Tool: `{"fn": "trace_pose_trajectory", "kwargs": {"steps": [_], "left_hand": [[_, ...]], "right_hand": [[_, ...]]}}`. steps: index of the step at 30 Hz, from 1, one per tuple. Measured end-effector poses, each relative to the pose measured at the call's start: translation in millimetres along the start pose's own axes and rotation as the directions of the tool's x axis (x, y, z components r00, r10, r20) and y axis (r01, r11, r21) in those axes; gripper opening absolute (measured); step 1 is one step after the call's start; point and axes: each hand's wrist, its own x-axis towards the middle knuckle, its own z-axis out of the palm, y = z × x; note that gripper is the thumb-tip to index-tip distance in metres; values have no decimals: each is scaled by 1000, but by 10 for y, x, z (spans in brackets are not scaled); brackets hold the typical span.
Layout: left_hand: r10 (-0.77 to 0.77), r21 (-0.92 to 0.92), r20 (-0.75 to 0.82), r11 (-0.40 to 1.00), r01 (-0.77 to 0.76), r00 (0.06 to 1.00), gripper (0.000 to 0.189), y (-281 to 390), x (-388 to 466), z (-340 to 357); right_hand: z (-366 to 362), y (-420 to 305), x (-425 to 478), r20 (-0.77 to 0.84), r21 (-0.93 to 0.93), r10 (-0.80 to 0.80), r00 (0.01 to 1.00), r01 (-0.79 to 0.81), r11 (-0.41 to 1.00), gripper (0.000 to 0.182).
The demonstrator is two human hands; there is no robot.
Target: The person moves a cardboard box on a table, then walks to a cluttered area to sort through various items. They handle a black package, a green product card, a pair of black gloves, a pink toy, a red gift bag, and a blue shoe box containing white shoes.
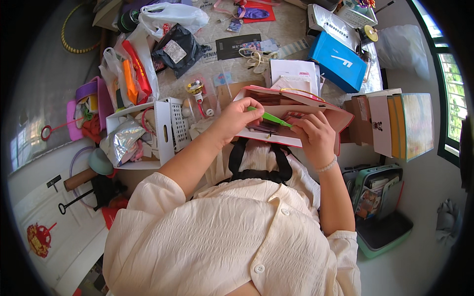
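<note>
A slim bright green plastic item (273,118) is stretched between my two hands, above an open red and white paper bag (274,138). My left hand (246,114) pinches its upper left end between thumb and fingers. At its lower right end, the fingers of my right hand (313,133) grip it. A beaded bracelet (327,164) circles my right wrist. Papers or cards (292,115) show inside the bag, partly hidden by my hands. A gold-coloured cord (301,91) lies along the bag's far edge. Behind the bag is a stack of white papers (294,70).
A white box (164,129) of soft items and a white perforated basket (179,124) stand left. Plastic bags (174,16) lie at the back left. At right are a blue shoebox (337,61), upright boxes (379,125) and, lower down, an open green case (385,236).
</note>
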Motion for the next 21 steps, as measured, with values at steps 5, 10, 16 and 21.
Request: {"fn": "trace_pose_trajectory", "kwargs": {"steps": [5,10,16,21], "left_hand": [[194,580,-14,801,-150,981,31,-173,126,-5],[296,876,87,433,-214,951,46,-414,483,172],[212,984,106,117,-133,971,37,-405,971,456],[109,978,203,25,-206,973,36,-423,936,508]], "right_hand": [[142,199,-150,106,-185,105,989,-84,979,25],[218,370,-199,129,-273,339,932,-296,916,35],[186,440,91,189,-278,384,904,-326,904,35],[136,541,206,180,-259,350,919,-299,918,32]]}}
